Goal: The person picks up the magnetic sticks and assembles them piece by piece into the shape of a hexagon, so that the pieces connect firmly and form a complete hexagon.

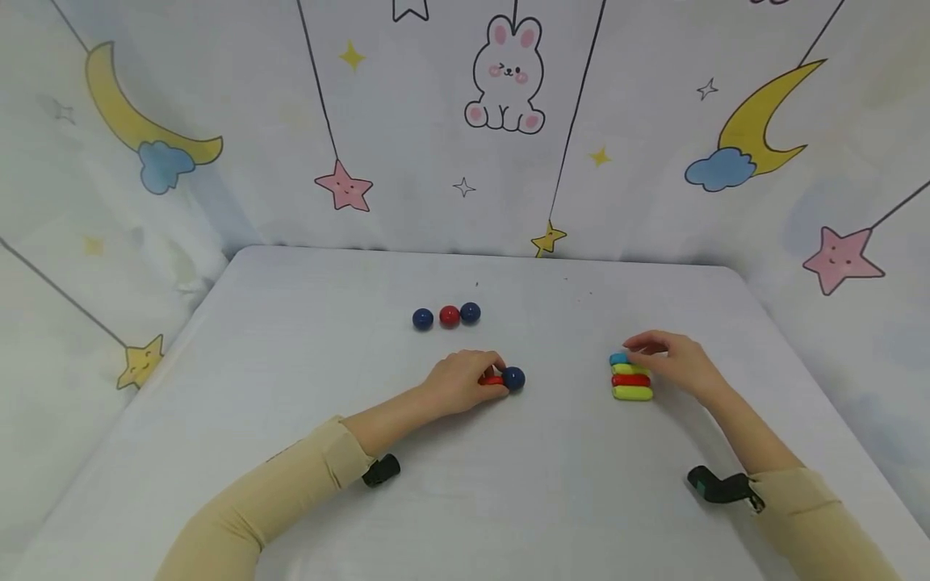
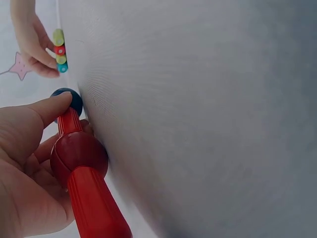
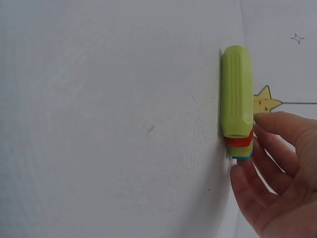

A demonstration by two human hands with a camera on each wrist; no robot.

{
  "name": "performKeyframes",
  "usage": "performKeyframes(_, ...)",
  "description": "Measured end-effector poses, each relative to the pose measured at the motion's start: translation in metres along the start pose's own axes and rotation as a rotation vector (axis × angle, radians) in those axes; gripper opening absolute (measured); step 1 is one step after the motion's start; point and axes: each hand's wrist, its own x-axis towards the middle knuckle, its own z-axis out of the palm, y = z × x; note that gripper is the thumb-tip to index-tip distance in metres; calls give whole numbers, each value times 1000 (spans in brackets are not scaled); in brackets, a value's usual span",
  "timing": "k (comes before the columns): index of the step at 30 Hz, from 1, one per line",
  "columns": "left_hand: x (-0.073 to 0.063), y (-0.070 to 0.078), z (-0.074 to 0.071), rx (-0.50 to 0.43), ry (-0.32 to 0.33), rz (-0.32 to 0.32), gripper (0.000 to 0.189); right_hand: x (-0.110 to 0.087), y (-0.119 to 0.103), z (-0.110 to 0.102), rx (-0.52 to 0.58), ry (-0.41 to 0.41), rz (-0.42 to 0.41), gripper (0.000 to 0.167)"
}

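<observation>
My left hand (image 1: 465, 381) grips a red stick (image 2: 69, 122) low over the table, with the thumb along it. A dark blue ball (image 1: 513, 378) sits at the stick's far end. In the left wrist view, a red ball (image 2: 79, 156) and a second, thicker-looking red stick (image 2: 99, 206) follow in line toward the camera. My right hand (image 1: 676, 361) is at the far side of a row of short sticks, its thumb and fingers around the blue stick (image 1: 618, 357). Beside that lie a yellow-green stick (image 1: 629, 369), a red one (image 1: 630, 380) and another yellow-green stick (image 3: 237, 91).
Toward the back of the white table (image 1: 327, 298) lie a dark blue ball (image 1: 423, 319), a red ball (image 1: 450, 315) and another dark blue ball (image 1: 470, 313). A printed cloth (image 1: 421, 105) hangs behind. Black wrist devices (image 1: 719, 486) sit at both sleeves.
</observation>
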Motion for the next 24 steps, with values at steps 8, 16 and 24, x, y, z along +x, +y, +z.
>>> performKeyframes(8,0,-3,0,1,0,-5,33,7,-7,2,36,-68,5,41)
performKeyframes(16,-1,-6,1,10,-1,-6,34,16,-17,10,-6,-89,-35,33)
performKeyframes(24,-3,-8,0,11,-1,-23,34,26,-34,31,-17,-95,-163,25)
